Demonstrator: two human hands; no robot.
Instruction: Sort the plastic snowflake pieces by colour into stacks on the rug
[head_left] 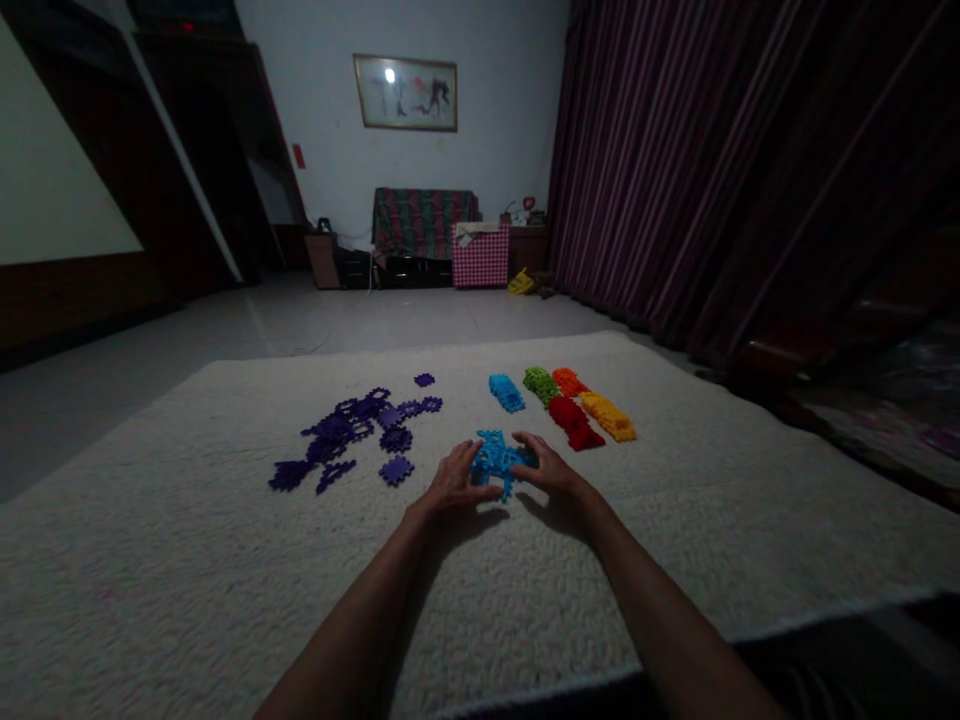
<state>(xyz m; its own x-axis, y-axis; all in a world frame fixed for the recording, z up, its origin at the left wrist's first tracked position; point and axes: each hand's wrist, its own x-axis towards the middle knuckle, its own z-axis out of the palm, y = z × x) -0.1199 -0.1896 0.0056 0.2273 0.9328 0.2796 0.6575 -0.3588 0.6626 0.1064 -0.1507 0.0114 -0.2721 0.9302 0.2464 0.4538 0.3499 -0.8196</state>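
Note:
Several light-blue toothed plastic tiles (495,458) lie in a loose heap on the cream mat (480,620), between my two hands. My left hand (456,478) curls round the heap's left side, thumb at the near edge. From the right, my right hand (553,468) closes round the other side, its fingertips against the tiles. Just beyond the heap sits a row of light-blue tiles (507,392) pressed together. Scattered purple tiles (341,430) spread over the mat to the left, some overlapping. How firmly the fingers grip is hard to see in the dim light.
Right of the blue row lie grouped tiles: green (541,386), orange (570,381), red (576,422) and yellow (608,415). Past the mat, a tiled floor (262,325) runs to a low cabinet (412,270). A purple curtain (660,180) hangs at right.

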